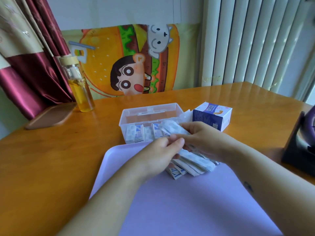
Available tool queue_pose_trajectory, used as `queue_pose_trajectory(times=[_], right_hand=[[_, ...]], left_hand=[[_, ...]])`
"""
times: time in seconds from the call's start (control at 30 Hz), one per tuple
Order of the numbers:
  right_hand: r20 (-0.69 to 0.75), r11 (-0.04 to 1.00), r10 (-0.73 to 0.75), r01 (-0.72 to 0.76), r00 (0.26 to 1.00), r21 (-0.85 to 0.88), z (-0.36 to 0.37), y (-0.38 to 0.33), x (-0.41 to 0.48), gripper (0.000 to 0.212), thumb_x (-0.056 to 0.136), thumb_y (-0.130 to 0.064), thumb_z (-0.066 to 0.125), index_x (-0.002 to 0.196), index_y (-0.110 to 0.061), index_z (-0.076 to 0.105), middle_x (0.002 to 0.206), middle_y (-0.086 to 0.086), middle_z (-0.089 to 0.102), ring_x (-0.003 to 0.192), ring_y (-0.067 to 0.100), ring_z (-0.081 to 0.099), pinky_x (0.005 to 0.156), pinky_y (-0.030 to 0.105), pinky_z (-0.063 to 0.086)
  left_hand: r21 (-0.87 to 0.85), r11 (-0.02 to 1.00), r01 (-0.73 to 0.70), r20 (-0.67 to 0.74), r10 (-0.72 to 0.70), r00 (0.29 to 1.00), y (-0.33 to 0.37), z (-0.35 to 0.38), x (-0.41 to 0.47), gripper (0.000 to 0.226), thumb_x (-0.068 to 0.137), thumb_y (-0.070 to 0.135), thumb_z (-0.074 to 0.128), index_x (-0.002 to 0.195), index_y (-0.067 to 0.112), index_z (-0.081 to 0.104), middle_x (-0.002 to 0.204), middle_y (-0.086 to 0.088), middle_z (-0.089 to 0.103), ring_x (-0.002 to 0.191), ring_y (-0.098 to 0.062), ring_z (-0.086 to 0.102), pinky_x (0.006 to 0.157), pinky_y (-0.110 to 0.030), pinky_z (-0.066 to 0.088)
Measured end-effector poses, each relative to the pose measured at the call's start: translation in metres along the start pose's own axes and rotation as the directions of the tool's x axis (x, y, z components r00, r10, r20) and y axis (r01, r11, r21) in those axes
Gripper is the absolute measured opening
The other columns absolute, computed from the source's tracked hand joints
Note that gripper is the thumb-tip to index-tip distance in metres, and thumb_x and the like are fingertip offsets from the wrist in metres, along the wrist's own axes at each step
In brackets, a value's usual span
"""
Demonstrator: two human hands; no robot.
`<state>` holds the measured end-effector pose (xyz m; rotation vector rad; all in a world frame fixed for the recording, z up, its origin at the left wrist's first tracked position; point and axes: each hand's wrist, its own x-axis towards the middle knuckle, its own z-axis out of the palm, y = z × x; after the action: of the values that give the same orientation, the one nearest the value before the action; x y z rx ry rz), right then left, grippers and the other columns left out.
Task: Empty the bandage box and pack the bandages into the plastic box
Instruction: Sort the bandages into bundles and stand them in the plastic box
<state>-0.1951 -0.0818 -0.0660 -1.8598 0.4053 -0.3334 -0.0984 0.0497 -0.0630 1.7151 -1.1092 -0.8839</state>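
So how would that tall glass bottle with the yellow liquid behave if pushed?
The glass bottle looks tall and narrow, so a high push would probably tip it. It appears roughly half full, likely adding weight low down. Being glass, it could break if toppled.

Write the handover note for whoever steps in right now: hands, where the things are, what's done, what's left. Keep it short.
Left hand: pinching at the loose bandages, over the far edge of the purple mat.
Right hand: holding a bandage strip at the near right corner of the plastic box.
Plastic box: open on the table, several bandages already standing inside along its near wall.
Bandage box: lying just right of the plastic box; whether anything remains inside cannot be seen.
Loose pile of bandages: on the mat, under the hands.
Done: part of the bandages packed.
Left: pack the held strip and the pile.
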Motion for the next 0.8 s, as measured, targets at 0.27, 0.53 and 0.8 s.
queue_pose_trajectory(times=[0.27, 0.53, 0.8], right_hand=[[-0.138, 0.986, -0.129, 0.142, 0.982, 0.088, 0.031, 0.01, 0.001, 0.029, 0.098, -0.02, 0.047, 0.086, 0.002, 0.06, 0.071, 0.009, 0.054, 0.067, 0.019, 0.048, 0.066, 0.033, 0.04], [-0.243, 0.993, -0.104, 0.115, 0.964, 0.035, 0.031, 0.012, 0.004, 0.006, 0.089, -0.024, 0.061, 0.094, -0.021, 0.062, 0.061, -0.008, 0.068, 0.059, 0.003, 0.058, 0.065, 0.025, 0.047], [-0.261, 0.996, -0.077, 0.085, 0.962, 0.018, 0.022, 0.007, 0.0, 0.023, 0.086, -0.025, 0.064, 0.07, -0.009, 0.062, 0.056, -0.009, 0.063, 0.055, 0.0, 0.055, 0.063, 0.017, 0.047]], left_hand=[[-0.625, 0.78, 0.014, -0.071, -0.074, 0.995, -0.014, 0.008, 0.007, 0.027, 0.101, 0.019, 0.038, 0.111, 0.015, 0.063, 0.099, -0.003, 0.069, 0.086, -0.017, 0.064, 0.079, -0.031, 0.053], [-0.634, 0.77, -0.075, -0.172, -0.046, 0.984, -0.024, -0.001, 0.012, 0.022, 0.094, 0.013, 0.05, 0.105, 0.006, 0.067, 0.102, -0.011, 0.072, 0.092, -0.019, 0.069, 0.082, -0.03, 0.055], [-0.655, 0.748, -0.104, -0.165, -0.007, 0.986, -0.021, -0.006, 0.008, 0.022, 0.089, 0.012, 0.055, 0.109, 0.014, 0.065, 0.104, -0.005, 0.073, 0.093, -0.017, 0.07, 0.07, -0.027, 0.058]])
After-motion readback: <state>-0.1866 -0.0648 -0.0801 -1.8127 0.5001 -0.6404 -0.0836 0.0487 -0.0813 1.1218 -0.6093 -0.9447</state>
